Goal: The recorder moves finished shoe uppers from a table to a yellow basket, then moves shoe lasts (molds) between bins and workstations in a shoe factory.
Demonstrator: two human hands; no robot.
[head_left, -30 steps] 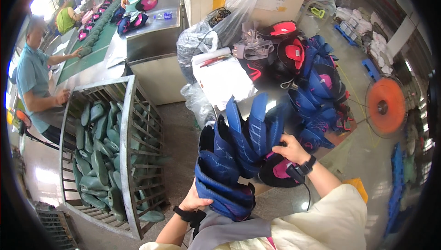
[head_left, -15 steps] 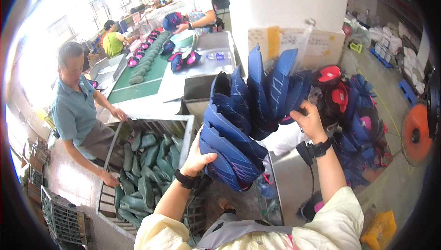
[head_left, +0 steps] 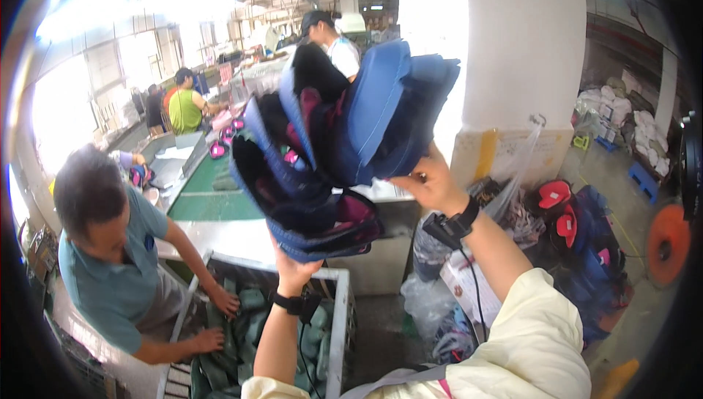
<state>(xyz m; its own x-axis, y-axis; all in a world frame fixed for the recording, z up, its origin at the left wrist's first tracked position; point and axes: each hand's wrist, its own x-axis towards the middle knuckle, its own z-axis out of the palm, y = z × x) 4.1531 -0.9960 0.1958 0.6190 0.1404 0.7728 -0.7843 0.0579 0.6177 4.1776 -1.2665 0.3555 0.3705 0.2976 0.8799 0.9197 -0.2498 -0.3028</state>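
I hold up a fanned bundle of blue shoe uppers (head_left: pixel 377 117) with pink and dark linings, nested one in another, in front of my chest. My left hand (head_left: pixel 294 266) grips the lower left end from beneath, its fingers mostly hidden behind the uppers. My right hand (head_left: pixel 433 183) pinches the bundle's right side, thumb along the bottom edge. Below my left wrist stands a metal crate (head_left: pixel 338 326) with dark green shoe lasts (head_left: pixel 249 318) in it. A co-worker (head_left: pixel 110 252) in a blue-green shirt has both hands on the lasts.
A green-topped worktable (head_left: pixel 212 205) lies behind the crate. More blue and red uppers (head_left: pixel 578 252) are piled on the floor to the right, near a white pillar (head_left: pixel 520 47). An orange fan (head_left: pixel 666 244) stands far right. Other people work at the back.
The bundle has swung up and left, turning its openings toward me, with both my hands still on it. The co-worker has leaned in and reached deeper into the crate. My view has tilted up.
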